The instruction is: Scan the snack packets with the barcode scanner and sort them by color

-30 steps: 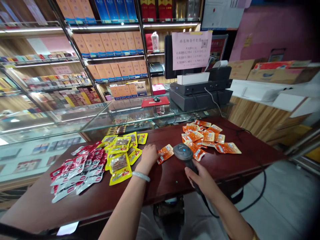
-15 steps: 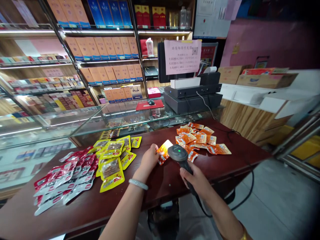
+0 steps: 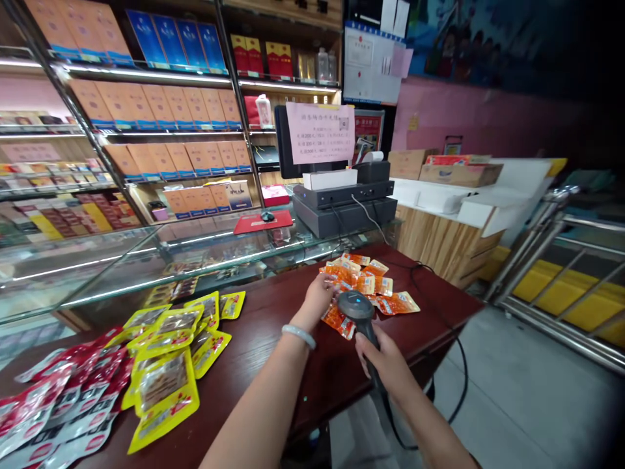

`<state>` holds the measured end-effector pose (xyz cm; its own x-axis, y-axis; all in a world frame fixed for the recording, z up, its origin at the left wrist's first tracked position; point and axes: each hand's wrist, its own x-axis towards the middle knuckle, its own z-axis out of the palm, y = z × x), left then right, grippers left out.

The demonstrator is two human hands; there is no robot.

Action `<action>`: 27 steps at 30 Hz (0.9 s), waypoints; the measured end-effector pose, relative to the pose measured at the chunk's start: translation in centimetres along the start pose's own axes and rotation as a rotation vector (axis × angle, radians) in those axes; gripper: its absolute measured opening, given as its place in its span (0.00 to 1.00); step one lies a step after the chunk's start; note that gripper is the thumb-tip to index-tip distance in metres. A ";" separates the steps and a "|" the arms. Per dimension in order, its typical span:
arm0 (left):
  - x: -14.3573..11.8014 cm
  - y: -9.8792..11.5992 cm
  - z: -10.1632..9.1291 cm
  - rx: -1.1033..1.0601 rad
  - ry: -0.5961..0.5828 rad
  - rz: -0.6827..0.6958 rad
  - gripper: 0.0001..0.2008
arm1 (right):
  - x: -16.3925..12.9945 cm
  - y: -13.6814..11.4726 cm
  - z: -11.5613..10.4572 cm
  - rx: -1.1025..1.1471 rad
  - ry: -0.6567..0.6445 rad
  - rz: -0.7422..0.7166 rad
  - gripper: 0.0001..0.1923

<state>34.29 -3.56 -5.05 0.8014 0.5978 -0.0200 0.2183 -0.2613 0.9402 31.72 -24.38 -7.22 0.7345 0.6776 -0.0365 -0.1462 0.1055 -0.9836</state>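
Note:
My right hand point(image 3: 378, 352) is wrapped round the handle of a black barcode scanner point(image 3: 355, 306), with a small blue light on its head. My left hand point(image 3: 322, 292), with a pale bangle at the wrist, is at the near left side of a pile of orange snack packets point(image 3: 398, 303). Its fingertips are blurred against the packets, so I cannot tell whether it grips one. One orange packet point(image 3: 338, 320) lies under the scanner head, partly hidden. Further left lie yellow snack packets point(image 3: 166, 381) and red-and-silver packets point(image 3: 73, 404), each heaped together.
The packets lie on a dark red table point(image 3: 263, 352). Behind it stand a glass display counter point(image 3: 215, 257), a cash register point(image 3: 342, 218) and a monitor with a pink sign point(image 3: 319, 133). The scanner's cable point(image 3: 461, 384) hangs over the table's right edge. A metal railing point(image 3: 561, 293) is at right.
My left hand has moved right, from holding an orange packet before the scanner to the orange pile. The scanner's light went from green to blue. The view has turned right.

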 end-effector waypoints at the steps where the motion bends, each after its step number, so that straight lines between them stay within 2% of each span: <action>1: 0.3 0.0 0.2 -0.023 -0.014 0.026 0.13 | 0.0 -0.2 -0.3 0.000 0.012 -0.001 0.23; 3: 0.3 -0.4 -0.4 -0.022 0.017 0.099 0.15 | 0.0 -0.4 -0.6 -0.009 0.019 0.004 0.23; 6: -1.5 -1.9 -2.9 0.001 0.049 0.169 0.15 | -0.2 -0.5 -0.1 -0.028 -0.016 0.023 0.23; 9: -4.7 -3.5 -6.9 0.058 0.082 0.182 0.13 | -0.1 -0.3 1.7 -0.027 -0.085 0.056 0.23; 12: -8.1 -4.8 -11.7 0.211 0.171 0.144 0.13 | 0.7 -0.3 4.6 -0.068 -0.233 0.045 0.21; 16: -11.5 -5.8 -18.5 0.421 0.314 0.040 0.12 | 2.9 -1.7 9.3 -0.146 -0.498 0.006 0.21; 20: -13.1 -5.7 -24.5 0.698 0.486 -0.096 0.16 | 6.0 -3.8 13.7 -0.143 -0.635 -0.029 0.21; 24: -14.2 -5.6 -28.6 1.062 0.655 -0.318 0.26 | 8.9 -4.1 16.3 -0.073 -0.689 0.009 0.21; 27: -15.2 -6.6 -30.1 1.167 0.625 -0.501 0.33 | 10.6 -2.8 16.6 -0.082 -0.710 0.002 0.21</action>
<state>3.92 11.92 -0.67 0.1944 0.9646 0.1781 0.9767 -0.2071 0.0557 28.91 -5.44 -1.93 0.1218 0.9908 0.0582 -0.0766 0.0679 -0.9947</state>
